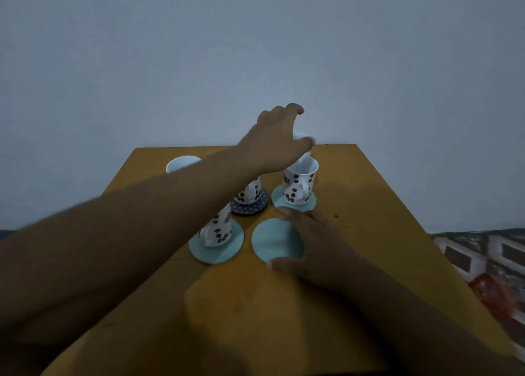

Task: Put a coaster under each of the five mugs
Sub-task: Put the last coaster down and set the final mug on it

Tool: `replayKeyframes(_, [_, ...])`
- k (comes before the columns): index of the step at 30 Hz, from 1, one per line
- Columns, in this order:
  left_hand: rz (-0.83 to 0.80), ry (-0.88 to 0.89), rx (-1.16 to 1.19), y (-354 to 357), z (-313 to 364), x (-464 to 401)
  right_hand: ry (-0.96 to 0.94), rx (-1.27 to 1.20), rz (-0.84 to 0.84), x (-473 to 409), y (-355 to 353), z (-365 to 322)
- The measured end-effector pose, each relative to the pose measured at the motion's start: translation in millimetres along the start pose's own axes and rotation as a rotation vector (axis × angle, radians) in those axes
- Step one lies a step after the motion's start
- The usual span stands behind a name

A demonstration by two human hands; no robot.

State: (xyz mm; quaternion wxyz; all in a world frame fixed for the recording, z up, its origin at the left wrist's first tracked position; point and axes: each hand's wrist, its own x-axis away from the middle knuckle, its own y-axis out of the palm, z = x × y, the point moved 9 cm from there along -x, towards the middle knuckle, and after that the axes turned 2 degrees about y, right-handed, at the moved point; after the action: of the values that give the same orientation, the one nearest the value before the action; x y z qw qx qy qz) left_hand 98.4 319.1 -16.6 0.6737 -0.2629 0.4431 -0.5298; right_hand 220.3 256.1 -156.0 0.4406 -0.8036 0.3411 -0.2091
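Several white mugs with brown bean prints stand on the yellow table (369, 233). The near mug (217, 229) sits on a teal coaster (227, 252), the middle mug (250, 193) on a dark patterned coaster (260, 205), and the right mug (299, 182) on another teal coaster (308, 203). A far-left mug (183, 164) stands on bare table. My left hand (278, 139) reaches across to a far mug (301, 136), thumb at its rim, fingers arched apart above it. My right hand (309, 245) holds a bare teal coaster (277, 240) flat on the table between thumb and fingers.
A plain pale wall rises behind the table's far edge. Patterned cloth or bedding (488, 262) with a red patch lies to the right, below the table's right edge. My left forearm crosses over the near and middle mugs.
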Motion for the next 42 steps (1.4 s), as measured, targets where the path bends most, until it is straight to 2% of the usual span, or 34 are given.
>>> replayKeyframes(4, [-0.147, -0.07, -0.081, 24.3, -2.9, -41.3, 0.008, -0.008, 0.023, -3.2, 4.7, 4.3])
replayKeyframes(7, [-0.277, -0.163, -0.034, 44.6, -10.2, -59.2, 0.008, -0.031, 0.033, -4.4, 4.5, 6.4])
replayKeyframes(10, [-0.312, -0.193, -0.055, 57.4, -16.5, -69.0, 0.006, -0.05, 0.053, -6.7, 4.7, 7.7])
replayKeyframes(19, [-0.123, -0.204, -0.072, 60.4, -41.4, -78.0, 0.014, -0.099, 0.062, -11.4, 9.5, 14.7])
replayKeyframes(24, [0.184, -0.116, 0.073, -14.0, -24.0, -57.7, 0.01, -0.104, 0.053, -12.3, 11.1, 15.6])
replayKeyframes(27, [0.291, 0.0, 0.141, -68.1, -4.3, -24.9, 0.012, -0.099, 0.054, -12.9, 11.0, 15.7])
replayKeyframes(32, [0.242, 0.06, 0.134, -99.4, 8.1, 49.2, -0.007, -0.085, 0.05, -11.0, 8.3, 9.8])
replayKeyframes(36, [0.148, -0.002, 0.122, -79.4, -1.9, 93.9, -0.001, -0.1, 0.056, -8.9, 5.7, 7.8])
replayKeyframes(42, [0.14, -0.013, -0.042, -36.4, -7.7, 119.1, 0.013, -0.095, 0.075, -10.3, 6.9, 11.8])
